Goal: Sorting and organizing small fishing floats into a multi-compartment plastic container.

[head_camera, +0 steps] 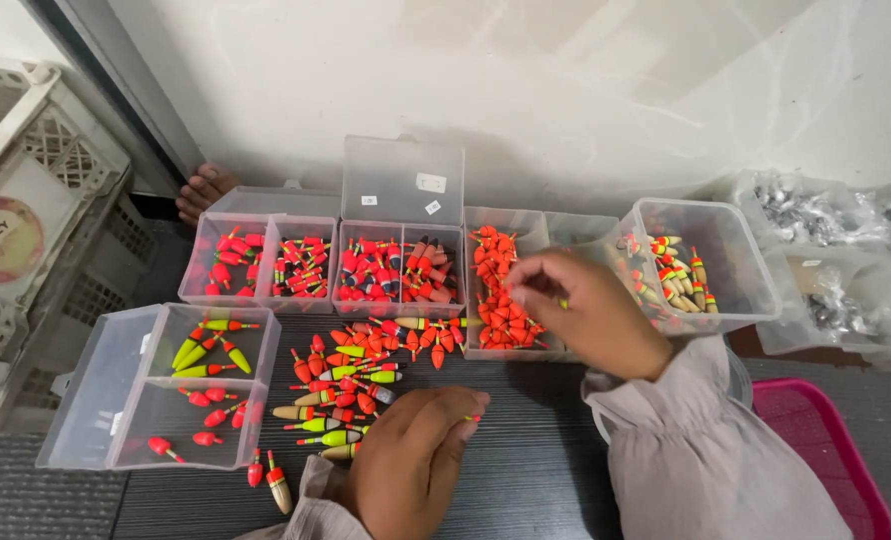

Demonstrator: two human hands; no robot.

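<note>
At the near left, an open clear box (pixel 156 400) already holds a few yellow-green floats in its far half and some small red ones in its near half, though most of its floor is bare. Behind it, a row of lidless compartment boxes (pixel 256 262) along the far edge looks well stocked with red and orange floats, so the sorting seems, by my reading, well under way but not finished: a loose heap of mixed floats (pixel 366 375) lies on the dark worktop (pixel 536 470) between those boxes and the left hand (pixel 411 460). That hand rests palm down near the heap, fingers curled together, with a small float (pixel 474 418) showing at the fingertips; whether it is truly pinched I cannot tell. Further right, the right hand (pixel 576 310) reaches out over the tray of orange floats (pixel 501 300), wrist bent, thumb and forefinger pressed together on a thin yellow-tipped float stem (pixel 564 302). Right of it stands a clear tub (pixel 736 250) with striped floats, and a pink bin (pixel 816 440) sits at the near right.
</note>
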